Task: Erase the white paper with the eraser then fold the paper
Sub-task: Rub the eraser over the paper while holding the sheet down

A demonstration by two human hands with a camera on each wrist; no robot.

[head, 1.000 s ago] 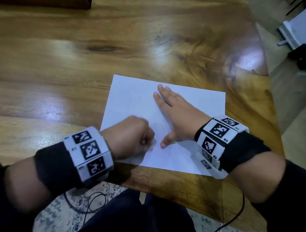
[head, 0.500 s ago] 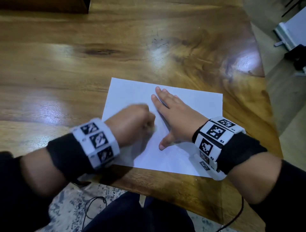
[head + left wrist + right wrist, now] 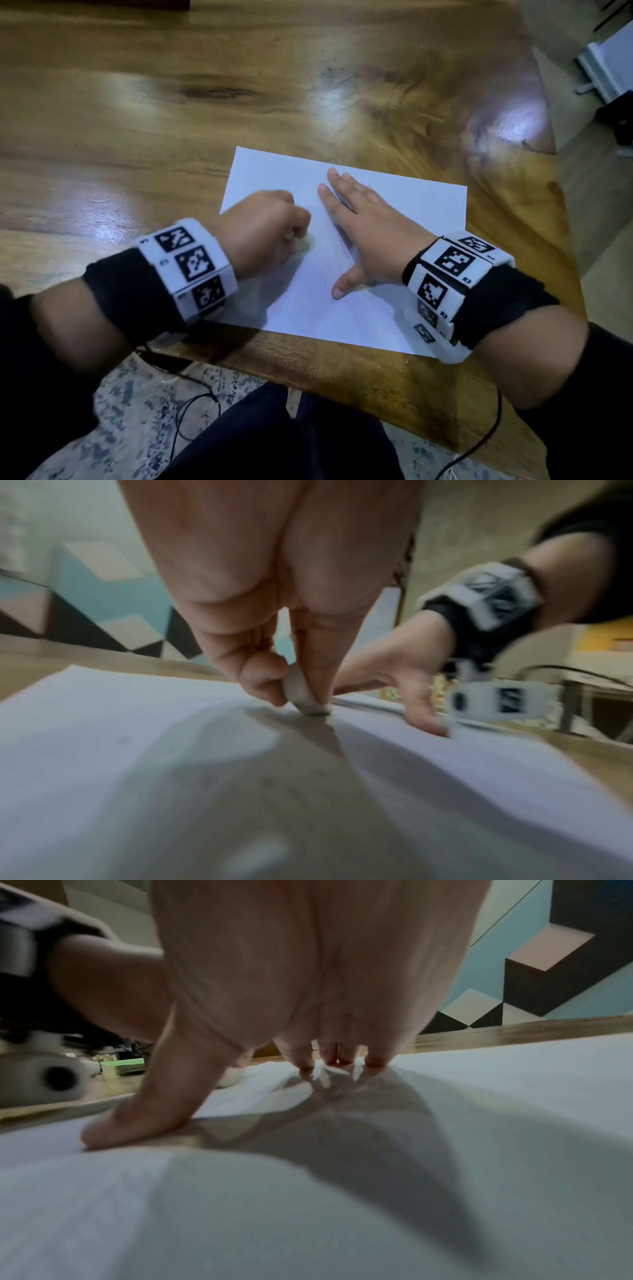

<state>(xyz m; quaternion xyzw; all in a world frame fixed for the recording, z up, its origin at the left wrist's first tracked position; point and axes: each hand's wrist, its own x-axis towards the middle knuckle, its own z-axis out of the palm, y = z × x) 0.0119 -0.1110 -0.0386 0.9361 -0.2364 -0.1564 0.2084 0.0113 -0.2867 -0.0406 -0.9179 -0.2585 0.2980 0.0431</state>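
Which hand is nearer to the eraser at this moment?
Left. The left hand pinches the eraser and presses it onto the white paper. The right hand lies flat on the paper to the eraser's right, apart from it.

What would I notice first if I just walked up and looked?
A white paper lies at the near edge of a shiny wooden table. The left hand pinches a small eraser down on the sheet, and the right hand presses flat beside it.

The right hand [image 3: 308, 988] presses flat on the white paper sheet [image 3: 479, 1123]; a pale lump, perhaps an eraser [image 3: 232, 1077], sits beyond.
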